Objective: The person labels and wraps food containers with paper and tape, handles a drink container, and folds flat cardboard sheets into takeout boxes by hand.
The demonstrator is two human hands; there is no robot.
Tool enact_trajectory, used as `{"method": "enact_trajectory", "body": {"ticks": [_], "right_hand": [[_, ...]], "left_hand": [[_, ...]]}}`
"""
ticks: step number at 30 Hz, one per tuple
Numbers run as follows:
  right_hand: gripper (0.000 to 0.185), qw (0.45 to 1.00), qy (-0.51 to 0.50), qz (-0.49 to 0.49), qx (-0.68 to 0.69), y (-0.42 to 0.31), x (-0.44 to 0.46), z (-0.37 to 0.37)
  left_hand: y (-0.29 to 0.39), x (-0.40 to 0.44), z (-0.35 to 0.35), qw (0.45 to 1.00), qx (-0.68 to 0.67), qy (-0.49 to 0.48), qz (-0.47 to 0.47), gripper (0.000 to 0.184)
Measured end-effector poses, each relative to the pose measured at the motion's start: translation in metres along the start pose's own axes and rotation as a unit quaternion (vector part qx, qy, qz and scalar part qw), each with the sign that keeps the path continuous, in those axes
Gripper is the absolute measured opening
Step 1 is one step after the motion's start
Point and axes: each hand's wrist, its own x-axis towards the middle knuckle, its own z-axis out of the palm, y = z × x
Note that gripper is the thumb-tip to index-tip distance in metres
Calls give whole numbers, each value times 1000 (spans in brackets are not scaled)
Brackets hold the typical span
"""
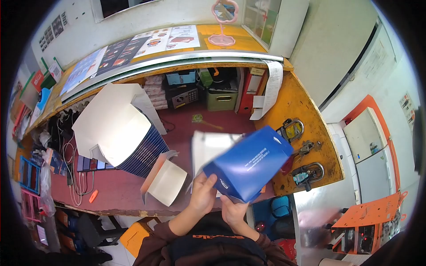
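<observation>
A shiny blue cardboard box (250,164) with small white print is tilted above the front of the desk. My left hand (203,195) grips its near left corner, thumb on the blue face. Under the box's near edge, my right hand (233,210) holds it too, with its fingers partly hidden. A white panel (213,148) shows behind the blue face; I cannot tell whether it belongs to the same box. To the left stand what look like nested cartons with blue striped sides (144,148) and large white flaps (113,124). Between them and my left hand sits a small open white carton (169,182).
The dark red desk (177,133) has cables (73,168) and an orange cutter (93,196) on its left. A small safe (184,98) and a green box (222,101) fill the shelf. Padlocks (306,175) hang on the right wooden side panel.
</observation>
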Motion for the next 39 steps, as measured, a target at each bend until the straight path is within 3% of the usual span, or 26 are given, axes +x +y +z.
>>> {"method": "enact_trajectory", "body": {"ticks": [2, 5, 6, 7, 8, 9, 10, 11, 13, 15, 17, 19, 20, 21, 22, 23, 25, 27, 28, 29, 30, 31, 33, 35, 37, 39], "right_hand": [[32, 987, -76, -18, -141, 10, 3, -22], [34, 819, -284, -127, -482, 7, 20, -59], [45, 873, -242, 34, -421, 15, 18, -90], [50, 941, -237, 114, -213, 5, 27, -106], [58, 955, -190, 209, 91, -4, 36, -123], [69, 904, -132, 273, 300, -14, 46, -140], [78, 958, -119, 244, 86, -48, 54, -107], [64, 960, 131, 247, 22, -56, 52, -73], [53, 915, -184, 298, -198, -70, 64, -95], [45, 945, -87, 302, -93, -59, 65, -85], [37, 970, 6, 242, 30, -48, 54, -58], [39, 995, -2, 99, -33, -24, 42, -43], [35, 991, -64, 115, -5, -25, 38, -49], [35, 991, -64, 116, -4, -23, 38, -46], [36, 998, -47, 37, -31, -20, 36, -37], [37, 997, -29, -41, -59, -18, 33, -29], [34, 997, 35, -17, -68, -23, 27, -16], [31, 993, -8, 98, -63, -25, 23, -13], [29, 968, -4, 136, -212, -35, 20, 1], [29, 942, -53, -9, -331, -26, 20, 1], [28, 950, 26, -20, -309, -2, 19, -21], [28, 952, 107, -32, -286, 6, 22, -21], [27, 997, 66, -33, 19, -24, 37, -7], [27, 992, 38, 118, -18, -55, 57, -20], [26, 894, -132, 309, 296, -64, 73, -51], [22, 879, -139, 335, 309, -61, 71, -49]], "left_hand": [[18, 7, 8, 979, -101, 64, -163, 48], [34, 23, -19, 940, -154, 80, -293, 41], [34, 29, -40, 933, -159, 59, -318, 42], [38, 33, -60, 933, -159, 58, -319, 42], [42, 36, -77, 952, -29, 40, -303, 43], [46, 38, -87, 954, 101, 22, -281, 44], [51, 39, -90, 954, 100, 23, -282, 44], [56, 42, -91, 954, 182, -21, -238, 53], [58, 43, -88, 943, 262, -67, -192, 63], [49, 39, -80, 978, -62, -188, -72, 85], [33, 22, -62, 972, -92, -184, -111, 96], [15, 6, -55, 889, 371, -219, -153, 78], [5, 8, -52, 890, 370, -218, -153, 78], [-7, 12, -53, 893, -50, -389, -219, 71], [-15, 12, -54, 834, -267, -432, -216, 67], [-22, 11, -55, 708, -462, -477, -240, 64], [-25, 2, -49, 853, -380, -295, -200, 79], [-19, -3, -32, 956, -133, -253, -63, 70], [-19, -5, -22, 966, 106, -226, 62, 63], [-25, -3, -26, 943, 226, -194, 149, 56], [-32, -1, -31, 900, 344, -141, 228, 53], [-18, -5, -14, 974, 210, -37, 71, 43], [-2, 2, -7, 994, 91, -15, 52, 27], [8, 7, -30, 988, 148, -34, 28, 30], [7, 14, -54, 923, 369, -88, 62, 28], [5, 15, -51, 928, 364, -43, 72, 28]]}}
